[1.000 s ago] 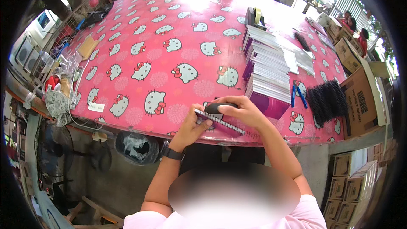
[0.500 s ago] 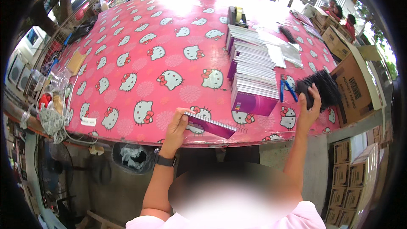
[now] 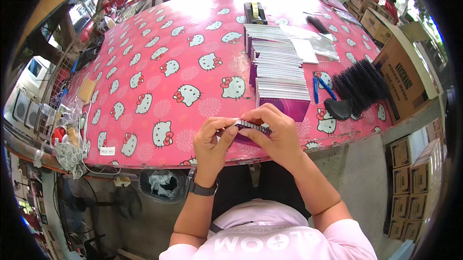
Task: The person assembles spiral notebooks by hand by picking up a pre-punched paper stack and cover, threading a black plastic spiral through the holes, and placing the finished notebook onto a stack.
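Close to the table's near edge, a small purple notebook point(image 3: 247, 140) is held between my two hands. My left hand point(image 3: 211, 137) pinches its left end, thumb in front and fingers behind. A black spiral coil point(image 3: 255, 126) lies along the notebook's upper edge, and my right hand point(image 3: 279, 132) is closed on it with thumb and fingers. The fingers partly hide how far the coil sits in the holes. Just beyond my hands stands a long row of similar purple notebooks point(image 3: 282, 79), with white page edges upward.
Blue-handled pliers point(image 3: 322, 86) lie right of the row, beside a pile of black coils point(image 3: 361, 86) and a dark rounded piece point(image 3: 338, 109). A cardboard box point(image 3: 402, 77) stands at the right edge. Behind the row is a tape dispenser point(image 3: 254, 13). A bin point(image 3: 164, 184) stands below the table.
My right hand has come left from the coil pile to the notebook, bringing a black coil to its edge. The notebook has been turned and drawn between both hands.
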Tool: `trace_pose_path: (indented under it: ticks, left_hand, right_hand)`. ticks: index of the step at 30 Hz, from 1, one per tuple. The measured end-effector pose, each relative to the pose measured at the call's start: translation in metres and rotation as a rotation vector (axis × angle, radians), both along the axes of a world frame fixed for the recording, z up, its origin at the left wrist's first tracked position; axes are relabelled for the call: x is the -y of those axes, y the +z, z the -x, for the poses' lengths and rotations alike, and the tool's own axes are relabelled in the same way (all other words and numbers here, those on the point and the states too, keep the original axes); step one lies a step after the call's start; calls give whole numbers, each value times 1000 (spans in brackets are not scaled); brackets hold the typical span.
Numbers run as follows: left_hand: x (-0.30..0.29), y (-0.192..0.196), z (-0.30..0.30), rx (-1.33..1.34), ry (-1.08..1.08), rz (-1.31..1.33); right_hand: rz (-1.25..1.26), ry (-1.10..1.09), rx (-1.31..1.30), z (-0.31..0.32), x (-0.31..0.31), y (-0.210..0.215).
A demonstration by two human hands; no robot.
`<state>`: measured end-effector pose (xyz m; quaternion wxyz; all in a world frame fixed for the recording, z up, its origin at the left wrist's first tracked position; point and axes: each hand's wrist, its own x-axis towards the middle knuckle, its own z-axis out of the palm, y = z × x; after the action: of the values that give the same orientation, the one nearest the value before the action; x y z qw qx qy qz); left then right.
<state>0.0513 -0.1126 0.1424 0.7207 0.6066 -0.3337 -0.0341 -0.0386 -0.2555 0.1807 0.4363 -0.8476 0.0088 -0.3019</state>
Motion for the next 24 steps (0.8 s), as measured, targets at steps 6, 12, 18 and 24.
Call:
trace_pose_path:
  ticks: [6,12,18,24]
  left_hand:
    - [-8,-7,1,-56,10,27]
    - [-12,-9,4,-125,-50,25]
    - [-12,-7,6,-44,4,-59]
    - [-10,-21,9,-87,89,19]
  right_hand:
    - [-136,98,64,-8,-12,-13]
    - [-173,94,12,-10,-18,-11]
    - [-34,75,22,-14,-13,-13]
    - [81,49,-6,-18,-23,-10]
